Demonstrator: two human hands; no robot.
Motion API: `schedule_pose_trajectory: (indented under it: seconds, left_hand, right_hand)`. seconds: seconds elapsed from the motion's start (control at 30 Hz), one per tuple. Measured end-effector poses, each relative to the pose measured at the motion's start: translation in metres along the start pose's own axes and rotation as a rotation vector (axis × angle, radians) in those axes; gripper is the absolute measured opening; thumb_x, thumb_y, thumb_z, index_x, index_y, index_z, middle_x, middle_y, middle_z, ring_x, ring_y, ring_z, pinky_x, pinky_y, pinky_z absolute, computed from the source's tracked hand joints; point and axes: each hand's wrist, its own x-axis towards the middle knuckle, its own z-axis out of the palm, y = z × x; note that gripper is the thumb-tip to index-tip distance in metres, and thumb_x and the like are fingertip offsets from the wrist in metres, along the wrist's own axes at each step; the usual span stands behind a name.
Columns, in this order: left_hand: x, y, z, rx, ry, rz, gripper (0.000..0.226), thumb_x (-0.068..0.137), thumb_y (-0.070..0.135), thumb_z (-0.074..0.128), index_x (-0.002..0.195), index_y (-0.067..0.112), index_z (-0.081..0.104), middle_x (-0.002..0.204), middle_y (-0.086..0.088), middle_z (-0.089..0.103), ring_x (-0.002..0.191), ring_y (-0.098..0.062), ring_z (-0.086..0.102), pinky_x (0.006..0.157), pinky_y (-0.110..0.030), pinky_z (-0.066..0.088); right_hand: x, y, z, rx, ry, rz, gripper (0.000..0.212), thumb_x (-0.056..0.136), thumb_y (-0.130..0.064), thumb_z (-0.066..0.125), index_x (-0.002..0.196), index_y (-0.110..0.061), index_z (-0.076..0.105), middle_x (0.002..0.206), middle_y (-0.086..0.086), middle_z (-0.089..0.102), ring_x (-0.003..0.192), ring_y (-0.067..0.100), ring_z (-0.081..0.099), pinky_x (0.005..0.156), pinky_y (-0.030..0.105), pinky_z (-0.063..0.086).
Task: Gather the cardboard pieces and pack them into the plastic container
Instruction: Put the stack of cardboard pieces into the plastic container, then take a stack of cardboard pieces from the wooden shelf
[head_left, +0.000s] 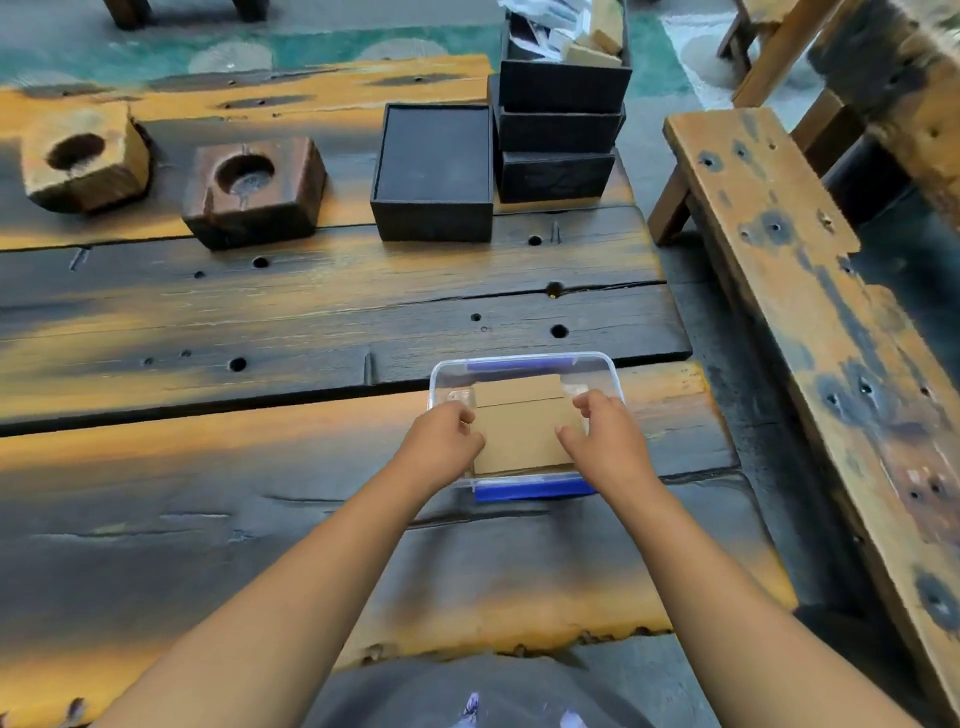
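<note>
A clear plastic container (597, 364) with blue clips stands on the wooden table near its right edge. Brown cardboard pieces (522, 431) lie flat inside it, one stacked over another. My left hand (441, 441) grips the left edge of the top cardboard piece. My right hand (602, 436) grips its right edge. Both hands reach into the container, and their fingertips are partly hidden by the cardboard.
A black box (434, 171) and a stack of black boxes (558, 130), the top one holding paper and cardboard scraps, stand at the back. Two wooden blocks with round holes (254, 189) (85, 156) sit at the back left. A wooden bench (810, 322) runs along the right.
</note>
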Motion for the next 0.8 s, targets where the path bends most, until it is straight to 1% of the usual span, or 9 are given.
schedule_pose_trajectory:
  seconds: [0.07,0.17,0.23,0.3,0.43,0.5,0.6,0.67,0.8]
  left_hand:
    - [-0.008,-0.005,-0.003,0.046,-0.022,0.098,0.032,0.091,0.024,0.058,0.122,0.015,0.062,0.103,0.0,0.067,0.094,-0.018,0.061,0.076,-0.023,0.04]
    - [-0.023,-0.009,-0.007,0.138,-0.089,0.272,0.029,0.093,0.024,0.055,0.12,0.016,0.063,0.093,0.004,0.066,0.082,-0.013,0.056,0.069,-0.022,0.039]
    - [-0.035,-0.01,-0.007,0.18,-0.152,0.359,0.028,0.093,0.022,0.055,0.119,0.016,0.063,0.091,0.003,0.065,0.083,-0.016,0.058,0.072,-0.025,0.043]
    - [-0.047,-0.006,-0.007,0.265,-0.221,0.473,0.027,0.092,0.019,0.054,0.116,0.014,0.063,0.096,-0.002,0.069,0.091,-0.022,0.061,0.078,-0.029,0.048]
    - [-0.079,0.012,0.009,0.438,-0.327,0.721,0.024,0.091,0.018,0.054,0.112,0.011,0.065,0.105,-0.01,0.07,0.1,-0.03,0.063,0.072,-0.027,0.038]
    - [-0.1,0.027,0.024,0.503,-0.375,0.829,0.029,0.091,0.018,0.053,0.118,0.01,0.063,0.108,-0.009,0.07,0.105,-0.029,0.063,0.075,-0.027,0.04]
    - [-0.138,0.05,0.053,0.581,-0.435,0.984,0.034,0.093,0.018,0.052,0.125,0.009,0.061,0.116,-0.01,0.069,0.112,-0.029,0.061,0.089,-0.031,0.046]
    - [-0.168,0.063,0.079,0.629,-0.454,1.082,0.033,0.093,0.021,0.053,0.124,0.011,0.062,0.116,-0.01,0.07,0.112,-0.029,0.06,0.09,-0.033,0.046]
    - [-0.232,0.089,0.138,0.7,-0.504,1.271,0.03,0.092,0.021,0.053,0.119,0.011,0.062,0.117,-0.012,0.069,0.112,-0.031,0.061,0.089,-0.034,0.047]
  right_hand:
    - [-0.019,-0.008,-0.004,0.092,0.046,0.008,0.027,0.087,-0.024,0.065,0.112,-0.015,0.062,0.105,0.001,0.067,0.09,0.016,0.062,0.078,0.027,0.045]
    - [-0.06,-0.018,-0.006,0.169,0.136,0.037,0.016,0.086,-0.024,0.064,0.102,-0.021,0.065,0.085,-0.01,0.065,0.076,0.007,0.061,0.07,0.023,0.048]
    - [-0.092,-0.018,-0.004,0.184,0.197,0.084,0.011,0.086,-0.025,0.064,0.097,-0.025,0.065,0.079,-0.014,0.063,0.071,0.0,0.059,0.063,0.016,0.043]
    - [-0.126,-0.013,-0.002,0.196,0.285,0.17,0.006,0.085,-0.026,0.065,0.091,-0.027,0.065,0.073,-0.015,0.063,0.068,-0.004,0.058,0.062,0.02,0.041]
    - [-0.197,0.006,0.004,0.229,0.397,0.386,0.011,0.085,-0.027,0.065,0.094,-0.022,0.068,0.079,-0.007,0.067,0.08,0.016,0.063,0.076,0.031,0.05]
    - [-0.232,0.021,0.0,0.301,0.469,0.456,0.008,0.085,-0.024,0.065,0.092,-0.022,0.067,0.078,-0.006,0.066,0.081,0.019,0.064,0.076,0.033,0.05]
    - [-0.283,0.046,-0.009,0.337,0.561,0.56,0.005,0.085,-0.024,0.064,0.089,-0.021,0.065,0.071,-0.005,0.066,0.076,0.022,0.066,0.073,0.034,0.052]
    - [-0.319,0.066,-0.014,0.345,0.63,0.636,0.006,0.085,-0.025,0.063,0.089,-0.021,0.066,0.072,-0.003,0.068,0.076,0.023,0.067,0.073,0.035,0.053]
    - [-0.391,0.108,-0.022,0.313,0.715,0.785,0.007,0.084,-0.025,0.06,0.085,-0.02,0.065,0.08,0.004,0.071,0.086,0.028,0.065,0.077,0.037,0.053]
